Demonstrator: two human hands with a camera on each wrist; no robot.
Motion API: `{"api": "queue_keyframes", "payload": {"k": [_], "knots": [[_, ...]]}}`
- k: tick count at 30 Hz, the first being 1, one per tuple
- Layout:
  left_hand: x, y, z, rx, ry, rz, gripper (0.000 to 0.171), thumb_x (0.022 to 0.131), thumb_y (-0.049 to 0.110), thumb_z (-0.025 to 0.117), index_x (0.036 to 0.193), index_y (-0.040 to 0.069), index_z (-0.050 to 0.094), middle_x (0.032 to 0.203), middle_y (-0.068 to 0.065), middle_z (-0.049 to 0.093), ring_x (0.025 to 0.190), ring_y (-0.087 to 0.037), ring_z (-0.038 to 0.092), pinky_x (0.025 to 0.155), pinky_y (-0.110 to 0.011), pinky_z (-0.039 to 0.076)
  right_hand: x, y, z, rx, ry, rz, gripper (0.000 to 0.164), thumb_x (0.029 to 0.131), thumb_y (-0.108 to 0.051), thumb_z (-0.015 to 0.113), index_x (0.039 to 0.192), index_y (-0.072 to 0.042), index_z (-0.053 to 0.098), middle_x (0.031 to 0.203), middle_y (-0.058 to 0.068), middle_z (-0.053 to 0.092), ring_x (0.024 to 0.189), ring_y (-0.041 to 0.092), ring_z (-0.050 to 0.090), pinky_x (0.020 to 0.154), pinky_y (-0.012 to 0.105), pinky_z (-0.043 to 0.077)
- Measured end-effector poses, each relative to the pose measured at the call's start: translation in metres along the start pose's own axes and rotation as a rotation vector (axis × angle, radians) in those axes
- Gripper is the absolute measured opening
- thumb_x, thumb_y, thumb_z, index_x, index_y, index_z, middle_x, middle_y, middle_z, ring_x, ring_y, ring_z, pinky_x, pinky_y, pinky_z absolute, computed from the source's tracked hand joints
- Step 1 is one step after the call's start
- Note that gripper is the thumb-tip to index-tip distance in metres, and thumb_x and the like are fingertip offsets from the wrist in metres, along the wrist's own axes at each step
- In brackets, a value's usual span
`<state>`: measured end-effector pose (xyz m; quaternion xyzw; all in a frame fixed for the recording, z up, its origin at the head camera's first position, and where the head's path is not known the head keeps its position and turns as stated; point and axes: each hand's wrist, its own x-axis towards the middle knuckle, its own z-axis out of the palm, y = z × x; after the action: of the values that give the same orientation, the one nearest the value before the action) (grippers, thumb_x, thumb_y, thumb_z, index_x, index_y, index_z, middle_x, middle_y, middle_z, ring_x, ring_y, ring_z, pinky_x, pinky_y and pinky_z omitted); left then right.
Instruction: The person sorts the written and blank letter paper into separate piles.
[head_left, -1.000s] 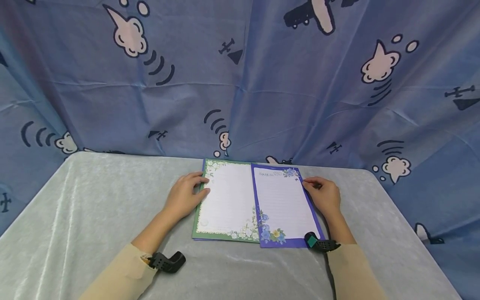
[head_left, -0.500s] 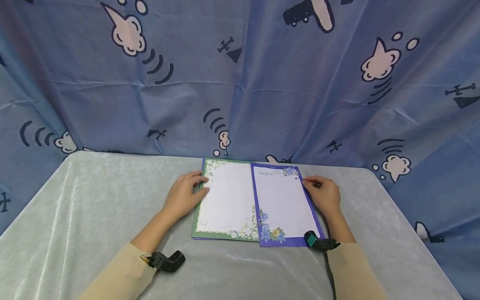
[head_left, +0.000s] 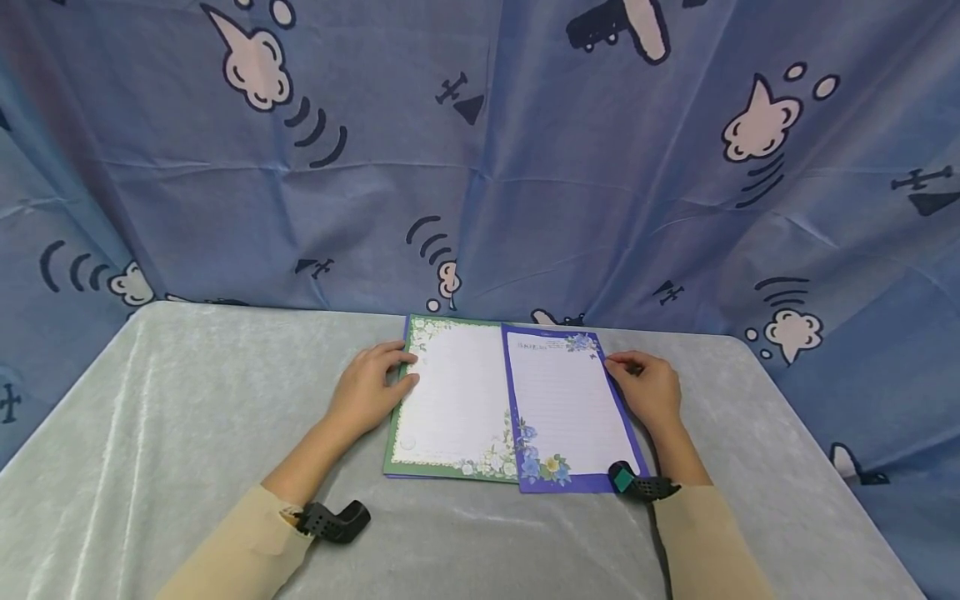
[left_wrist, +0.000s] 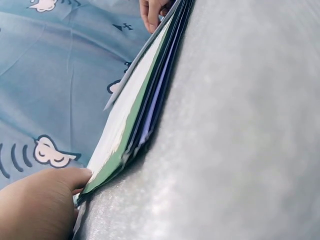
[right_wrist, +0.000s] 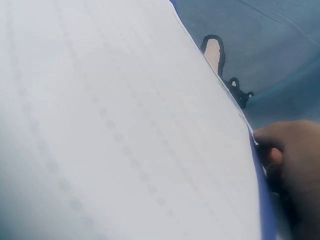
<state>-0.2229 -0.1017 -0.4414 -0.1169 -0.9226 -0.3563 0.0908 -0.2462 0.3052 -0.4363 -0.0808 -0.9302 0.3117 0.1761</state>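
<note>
A stack of letter paper (head_left: pixel 450 400) lies on the table, its top sheet edged in green with white flowers. My left hand (head_left: pixel 369 387) holds the stack's left edge, fingertips on the border; in the left wrist view the thumb (left_wrist: pixel 70 176) is on top at a corner. Overlapping the stack's right side is a purple-edged sheet of letter paper (head_left: pixel 573 400) with lines and blue flowers. The thumb and forefinger of my right hand (head_left: pixel 648 387) pinch its upper right edge. Layered green, dark and purple edges (left_wrist: pixel 145 117) show in the left wrist view.
The table (head_left: pixel 225 375) wears a pale grey velvety cover. A blue patterned curtain (head_left: pixel 375 167) hangs right behind its far edge. Black wrist cameras sit on both wrists, and a dark cable (head_left: pixel 660 550) runs along the right forearm.
</note>
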Motion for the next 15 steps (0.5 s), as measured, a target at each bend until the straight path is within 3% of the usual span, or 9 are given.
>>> {"api": "queue_keyframes", "payload": {"k": [15], "knots": [[0.0004, -0.0005, 0.0003, 0.002, 0.002, 0.002, 0.031, 0.092, 0.025, 0.073, 0.121, 0.013, 0.074, 0.146, -0.011, 0.059, 0.125, -0.034, 0.059, 0.101, -0.052, 0.049, 0.0009, 0.0012, 0.0007, -0.010, 0.001, -0.001, 0.023, 0.096, -0.020, 0.068, 0.105, -0.001, 0.077, 0.091, 0.018, 0.074, 0.078, 0.025, 0.058, 0.070, 0.029, 0.041]]}}
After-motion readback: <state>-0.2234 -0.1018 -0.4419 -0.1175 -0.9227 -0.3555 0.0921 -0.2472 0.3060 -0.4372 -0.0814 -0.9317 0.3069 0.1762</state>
